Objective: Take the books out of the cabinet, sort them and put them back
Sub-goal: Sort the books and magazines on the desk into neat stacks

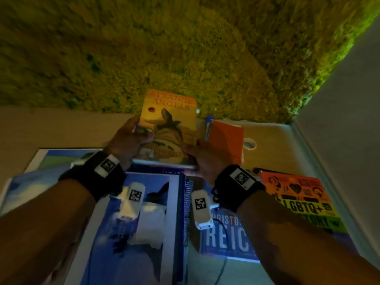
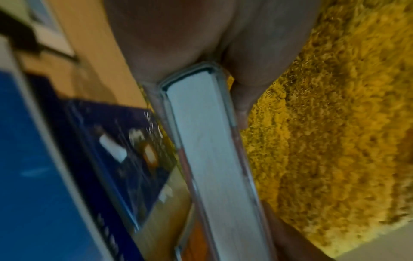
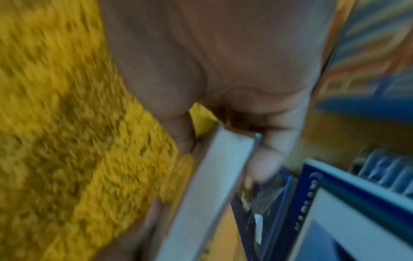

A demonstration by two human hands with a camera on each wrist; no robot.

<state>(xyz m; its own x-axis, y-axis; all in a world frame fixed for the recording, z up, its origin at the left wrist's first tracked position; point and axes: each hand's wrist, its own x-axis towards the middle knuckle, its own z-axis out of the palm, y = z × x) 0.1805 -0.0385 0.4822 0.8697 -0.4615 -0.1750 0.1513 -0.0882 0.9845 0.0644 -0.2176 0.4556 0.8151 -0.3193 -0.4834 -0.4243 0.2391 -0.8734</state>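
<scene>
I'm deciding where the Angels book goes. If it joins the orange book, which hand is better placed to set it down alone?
Right, probably. Both hands grip the Angels book, but the right hand holds the edge nearest the orange book, while the left hand is on the far side and would have to cross over.

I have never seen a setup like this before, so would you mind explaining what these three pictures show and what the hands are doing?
No machine here: a person wears a head camera and one camera on each wrist. The head view looks down at both arms. The left hand and right hand grip a yellow book by its lower corners. Each wrist view shows its own palm and the book's page edge. Below lie a large blue book, a blue paperback, a rainbow book, an orange book, and behind them a yellow rug.
</scene>
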